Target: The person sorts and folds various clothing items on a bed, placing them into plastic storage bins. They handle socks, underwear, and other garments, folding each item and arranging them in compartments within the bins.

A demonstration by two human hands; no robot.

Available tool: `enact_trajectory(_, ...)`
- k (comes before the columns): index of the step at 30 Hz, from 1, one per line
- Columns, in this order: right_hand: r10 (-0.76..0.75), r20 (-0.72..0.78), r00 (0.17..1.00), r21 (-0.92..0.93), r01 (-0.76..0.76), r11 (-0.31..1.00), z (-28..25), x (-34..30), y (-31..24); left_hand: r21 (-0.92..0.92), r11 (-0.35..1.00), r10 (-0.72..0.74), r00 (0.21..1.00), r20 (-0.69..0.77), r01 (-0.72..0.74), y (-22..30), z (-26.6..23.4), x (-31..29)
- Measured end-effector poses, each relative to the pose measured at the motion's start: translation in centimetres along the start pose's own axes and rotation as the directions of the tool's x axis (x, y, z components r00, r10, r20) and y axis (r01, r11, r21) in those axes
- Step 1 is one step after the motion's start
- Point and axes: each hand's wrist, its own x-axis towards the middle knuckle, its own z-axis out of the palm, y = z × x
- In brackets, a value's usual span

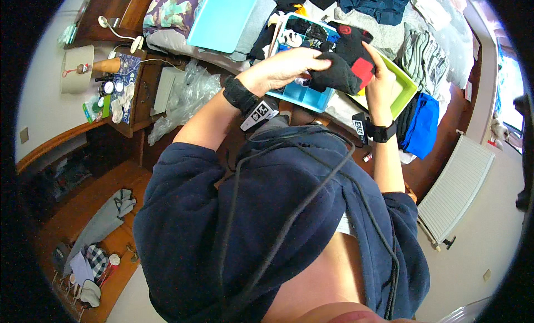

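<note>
Both hands hold a black sock with red patches (340, 73) above the storage things on the bed. My left hand (289, 67) pinches its left end between thumb and fingers. My right hand (381, 84) grips the other side, close to a red patch. Below is a light-blue divided box (314, 103), with socks and other small dark and white clothes in its compartments. Part of the box is hidden behind my left hand and the sock. A lime-green bin (405, 95) stands beside it, partly covered by my right hand.
A light-blue lid (222, 20) lies on the bed at the left. Clothes surround the boxes, including a striped garment (425, 59) and bright-blue cloth (421, 125). Clear plastic wrap (189, 95) sits by the nightstand (142, 95). A white radiator (457, 184) is at right.
</note>
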Motion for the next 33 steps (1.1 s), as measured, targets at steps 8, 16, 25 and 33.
enact_trajectory(8, -0.015, 0.312, 0.95, 0.628, -0.195, 0.753, 2.7, -0.1, -1.7, -0.266, 0.95, -0.176, 0.984, -0.026, 0.163, -2.2, -1.3, 0.5)
enact_trajectory(16, 0.211, 0.46, 0.862, 0.745, -0.505, 0.436, 4.6, -1.5, -1.9, 0.258, 0.963, -0.013, 0.967, -0.253, 0.081, -2.7, -0.9, 0.4)
enact_trajectory(25, 0.379, 0.494, 0.782, 0.829, -0.555, 0.065, 2.7, -2.2, -0.1, 0.821, 0.147, 0.709, 0.637, 0.301, -0.552, -1.1, 1.7, -0.1)
enact_trajectory(33, 0.365, 0.509, 0.78, 0.849, -0.525, -0.063, 2.0, -3.1, -0.7, 0.722, 0.331, 0.704, 0.668, 0.24, -0.608, -1.3, 2.1, -0.2)
